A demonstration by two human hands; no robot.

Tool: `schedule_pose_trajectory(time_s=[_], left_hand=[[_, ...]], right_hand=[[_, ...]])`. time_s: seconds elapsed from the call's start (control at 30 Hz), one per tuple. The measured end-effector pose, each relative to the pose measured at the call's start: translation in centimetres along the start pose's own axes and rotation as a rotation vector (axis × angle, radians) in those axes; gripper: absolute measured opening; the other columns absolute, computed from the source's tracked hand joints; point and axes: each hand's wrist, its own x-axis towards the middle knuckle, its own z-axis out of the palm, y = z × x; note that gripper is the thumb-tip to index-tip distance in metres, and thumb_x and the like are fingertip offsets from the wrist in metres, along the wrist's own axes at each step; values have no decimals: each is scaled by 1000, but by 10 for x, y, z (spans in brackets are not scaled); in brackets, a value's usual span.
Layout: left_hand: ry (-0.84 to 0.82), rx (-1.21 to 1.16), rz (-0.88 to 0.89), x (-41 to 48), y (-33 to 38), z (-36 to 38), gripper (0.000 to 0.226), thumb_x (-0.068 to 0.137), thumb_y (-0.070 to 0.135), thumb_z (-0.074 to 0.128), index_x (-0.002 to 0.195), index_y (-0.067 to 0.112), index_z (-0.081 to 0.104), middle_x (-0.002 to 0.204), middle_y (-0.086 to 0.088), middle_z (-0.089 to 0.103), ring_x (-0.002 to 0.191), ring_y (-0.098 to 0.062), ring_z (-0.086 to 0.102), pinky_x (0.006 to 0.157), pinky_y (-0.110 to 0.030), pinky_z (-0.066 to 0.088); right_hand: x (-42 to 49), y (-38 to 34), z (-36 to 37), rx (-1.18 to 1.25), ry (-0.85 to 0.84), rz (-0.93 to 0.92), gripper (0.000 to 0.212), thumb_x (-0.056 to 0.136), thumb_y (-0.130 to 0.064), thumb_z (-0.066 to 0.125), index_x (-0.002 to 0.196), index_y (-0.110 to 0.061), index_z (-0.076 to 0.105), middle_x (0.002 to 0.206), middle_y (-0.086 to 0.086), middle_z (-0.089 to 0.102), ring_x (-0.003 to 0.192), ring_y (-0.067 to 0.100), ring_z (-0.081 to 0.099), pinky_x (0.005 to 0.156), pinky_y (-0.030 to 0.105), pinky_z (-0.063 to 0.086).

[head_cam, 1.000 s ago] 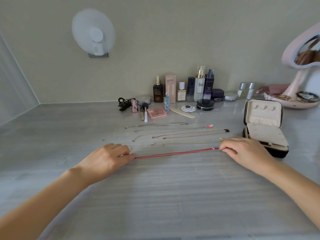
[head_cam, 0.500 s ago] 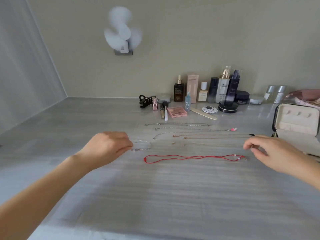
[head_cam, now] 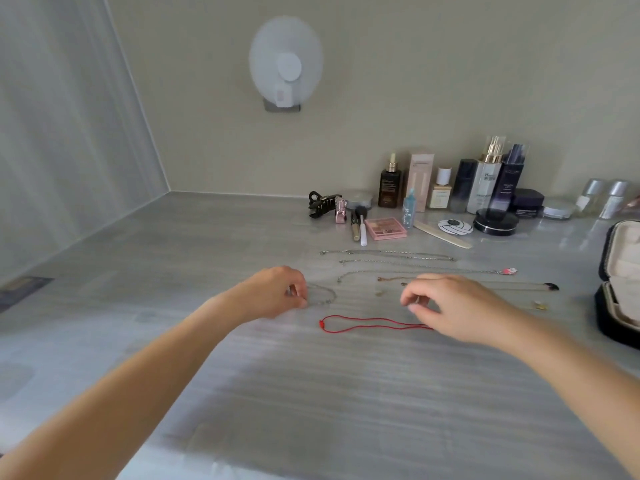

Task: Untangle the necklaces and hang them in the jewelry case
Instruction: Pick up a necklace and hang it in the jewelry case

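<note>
Several thin necklaces lie stretched side by side on the grey table (head_cam: 242,393). Nearest me is a red cord necklace (head_cam: 367,323), lying slack in a loop. My left hand (head_cam: 273,294) pinches the end of a small silver chain (head_cam: 323,296) coiled just left of the others. My right hand (head_cam: 450,306) hovers over the right part of the red cord with thumb and fingers curled; I cannot see anything between them. Silver chains (head_cam: 388,253) and a gold chain (head_cam: 394,279) lie farther back. The open jewelry case (head_cam: 609,299) sits at the right edge, partly cut off.
Cosmetic bottles (head_cam: 485,181), a pink palette (head_cam: 385,228), a black hair clip (head_cam: 322,203), brushes and a nail file (head_cam: 443,233) line the back of the table. A round white fan (head_cam: 285,64) hangs on the wall. A wall closes the left side.
Both hands let go of the red cord, which went slack on the table. My left hand took hold of the small silver chain; my right hand moved left over the cord. The view swung left.
</note>
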Motion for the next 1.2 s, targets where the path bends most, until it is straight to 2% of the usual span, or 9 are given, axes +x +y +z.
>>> schedule_pose_trajectory(time_s=[0.13,0.3,0.43,0.67,0.8,0.9,1.0,1.1,1.2], left_hand=[[80,-258,-65,0,1,-4,6,87,18,59,84,15,61,78,3,61,71,-13,55,54,-12,40],[78,-721,-164,-3,15,-12,8,87,13,60,79,14,61,70,4,65,59,-6,54,55,-18,46],[137,-939,-247,2,27,-15,8,84,12,64,78,13,60,63,2,66,50,-5,57,48,-17,46],[201,-899,-257,5,39,-15,3,80,12,66,78,11,63,65,-2,66,50,-4,61,55,-21,48],[254,-919,-240,2,38,-20,4,84,16,63,85,12,65,64,4,69,56,-2,63,60,-21,50],[317,-905,-195,-3,37,-23,8,88,15,57,83,18,63,67,7,70,63,-5,61,57,-17,48],[341,-792,-89,-5,38,-21,10,89,16,58,89,23,65,83,-1,66,74,-11,56,60,-18,46],[339,-787,-66,-3,40,-18,12,86,18,62,76,24,66,83,-7,64,76,-19,52,68,-34,44],[356,-801,-64,0,43,-19,17,86,16,61,70,22,63,76,-7,61,74,-21,51,67,-33,43]], right_hand=[[21,-20,4,58,61,-38,12,87,-28,52,94,-32,61,93,-15,62,87,8,58,81,36,49],[40,-45,8,220,133,-42,7,83,-30,60,90,-30,63,85,-14,65,81,9,61,78,35,51],[51,-62,14,364,221,-61,13,77,-28,70,88,-26,63,79,-10,65,75,12,61,77,35,51],[62,-79,25,324,381,-142,24,78,-38,69,91,-19,62,84,-6,66,78,17,61,69,35,50],[68,-76,25,367,434,-130,7,80,-15,66,86,-16,69,77,-2,68,70,16,62,69,33,51],[71,-75,20,608,416,-5,11,80,-6,64,80,-16,68,68,-5,66,63,11,63,64,18,49],[75,-74,15,902,331,78,20,82,-3,63,75,-21,60,69,-2,68,56,2,65,54,17,49],[76,-72,10,987,301,95,18,83,-1,63,77,-18,59,70,1,68,54,1,65,50,16,49],[77,-73,8,950,283,105,10,82,-2,64,83,-12,62,71,4,68,54,1,64,52,19,50]])
